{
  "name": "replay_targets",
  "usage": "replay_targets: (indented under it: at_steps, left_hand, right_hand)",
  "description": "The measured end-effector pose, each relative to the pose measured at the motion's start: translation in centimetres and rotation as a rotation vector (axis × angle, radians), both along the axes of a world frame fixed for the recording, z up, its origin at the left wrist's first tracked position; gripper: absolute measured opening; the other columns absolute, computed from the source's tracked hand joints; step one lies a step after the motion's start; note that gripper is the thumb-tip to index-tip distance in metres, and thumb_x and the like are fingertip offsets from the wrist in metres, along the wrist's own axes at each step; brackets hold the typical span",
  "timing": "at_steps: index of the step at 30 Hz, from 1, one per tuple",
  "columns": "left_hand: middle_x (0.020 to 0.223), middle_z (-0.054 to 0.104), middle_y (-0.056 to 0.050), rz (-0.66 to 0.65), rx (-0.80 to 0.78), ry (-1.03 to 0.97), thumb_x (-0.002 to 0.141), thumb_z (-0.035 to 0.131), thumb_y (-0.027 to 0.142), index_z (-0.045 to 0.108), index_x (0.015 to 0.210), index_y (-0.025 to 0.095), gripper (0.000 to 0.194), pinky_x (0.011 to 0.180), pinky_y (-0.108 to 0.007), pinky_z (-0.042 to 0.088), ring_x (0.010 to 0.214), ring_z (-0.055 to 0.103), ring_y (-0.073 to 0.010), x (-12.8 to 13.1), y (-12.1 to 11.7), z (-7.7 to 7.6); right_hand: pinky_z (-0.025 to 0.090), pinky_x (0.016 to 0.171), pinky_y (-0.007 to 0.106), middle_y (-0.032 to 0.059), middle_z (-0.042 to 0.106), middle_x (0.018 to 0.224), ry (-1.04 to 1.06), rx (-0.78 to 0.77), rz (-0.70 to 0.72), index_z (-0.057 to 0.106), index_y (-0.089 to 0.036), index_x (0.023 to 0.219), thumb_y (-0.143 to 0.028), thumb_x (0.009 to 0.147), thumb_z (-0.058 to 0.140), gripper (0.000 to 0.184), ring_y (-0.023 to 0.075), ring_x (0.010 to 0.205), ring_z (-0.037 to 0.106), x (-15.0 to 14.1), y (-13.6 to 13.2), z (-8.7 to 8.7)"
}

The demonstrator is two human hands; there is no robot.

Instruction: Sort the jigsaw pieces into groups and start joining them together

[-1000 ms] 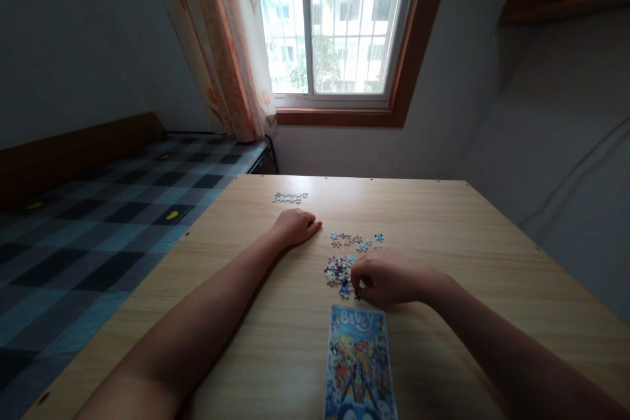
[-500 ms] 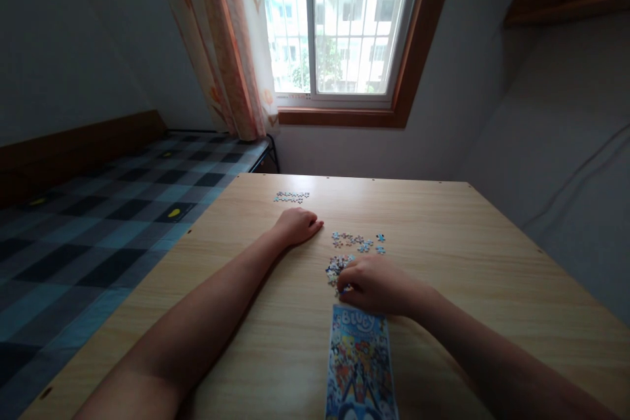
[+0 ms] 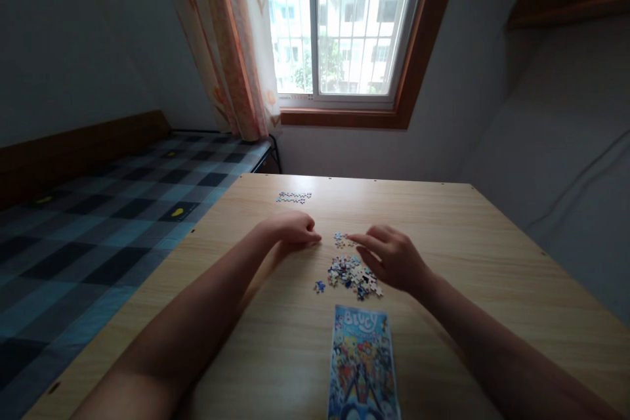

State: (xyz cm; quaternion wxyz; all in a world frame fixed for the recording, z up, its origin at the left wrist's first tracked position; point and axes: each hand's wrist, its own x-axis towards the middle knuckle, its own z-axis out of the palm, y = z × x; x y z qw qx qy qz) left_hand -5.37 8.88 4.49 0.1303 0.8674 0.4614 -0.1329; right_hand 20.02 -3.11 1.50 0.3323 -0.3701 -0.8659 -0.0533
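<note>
My left hand [image 3: 294,228] rests low over the table, left of the loose jigsaw pieces [image 3: 338,237], its fingers curled together. Whether a piece is between them is hidden. My right hand [image 3: 394,256] has its index finger stretched out to the upper group of pieces, its tip at them and the thumb apart below. Under that hand lies a heap of jigsaw pieces [image 3: 349,273], partly covered at its right side. A small blue piece [image 3: 319,287] sits alone to the left of the heap. Farther back are joined strips of pieces [image 3: 294,197].
A colourful picture sheet or box lid marked "Bluey" [image 3: 364,364] lies at the near side of the wooden table [image 3: 482,243]. Left of the table is a bed with a checked cover [image 3: 147,236]. A curtain [image 3: 231,46] and a barred window [image 3: 344,26] are behind.
My right hand has moved up from the heap to the upper pieces, its index finger extending. The heap and a lone blue piece are uncovered. My left hand has shifted slightly nearer, fingers curled.
</note>
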Motion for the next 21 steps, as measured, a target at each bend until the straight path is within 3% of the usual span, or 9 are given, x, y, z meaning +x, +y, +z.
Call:
replay_targets:
  at_steps: [3, 7, 11, 15, 21]
  left_hand:
    - [0.076, 0.072, -0.006, 0.030, -0.252, 0.123, 0.071, 0.067, 0.059, 0.075, 0.084, 0.017, 0.044, 0.062, -0.027, 0.045, 0.063, 0.057, -0.0155, 0.3, -1.4, 1.7]
    - [0.073, 0.072, -0.006, -0.059, -0.229, 0.199, 0.064, 0.074, 0.059, 0.078, 0.079, 0.017, 0.045, 0.061, -0.029, 0.046, 0.060, 0.056, -0.0159, 1.9, -4.0, 2.2]
    - [0.074, 0.072, -0.008, -0.115, -0.171, 0.270, 0.063, 0.078, 0.056, 0.080, 0.081, 0.015, 0.045, 0.060, -0.030, 0.046, 0.057, 0.055, -0.0159, 3.0, -5.2, 2.3]
    - [0.083, 0.074, -0.010, -0.091, -0.121, 0.326, 0.066, 0.078, 0.049, 0.081, 0.088, 0.014, 0.041, 0.061, -0.030, 0.047, 0.059, 0.056, -0.0163, 2.6, -4.9, 3.2]
    - [0.077, 0.073, -0.009, -0.156, -0.159, 0.278, 0.068, 0.075, 0.057, 0.081, 0.086, 0.016, 0.045, 0.061, -0.031, 0.046, 0.056, 0.054, -0.0157, 2.8, -5.5, 3.6]
  right_hand:
    - [0.047, 0.074, 0.034, 0.0067, 0.064, 0.083, 0.184, 0.067, -0.161, 0.071, -0.019, 0.104, -0.022, 0.095, 0.051, 0.022, 0.0198, 0.080, 0.058, 3.3, 2.2, -1.7]
    - [0.048, 0.071, 0.032, 0.0054, 0.065, 0.080, 0.370, 0.037, -0.321, 0.072, -0.018, 0.098, -0.022, 0.094, 0.052, 0.021, 0.0185, 0.073, 0.058, 5.4, 3.8, -3.5]
    - [0.047, 0.069, 0.032, 0.0051, 0.068, 0.080, 0.372, 0.002, -0.308, 0.072, -0.018, 0.096, -0.022, 0.092, 0.053, 0.020, 0.0184, 0.071, 0.058, 5.2, 3.9, -4.1]
    - [0.048, 0.070, 0.032, 0.0059, 0.072, 0.088, 0.351, -0.030, -0.280, 0.072, -0.019, 0.097, -0.020, 0.090, 0.053, 0.020, 0.0189, 0.075, 0.060, 4.9, 3.9, -4.3]
    - [0.048, 0.069, 0.032, 0.0057, 0.073, 0.084, 0.358, -0.063, -0.295, 0.073, -0.018, 0.096, -0.023, 0.091, 0.053, 0.021, 0.0181, 0.070, 0.060, 5.0, 3.9, -4.3]
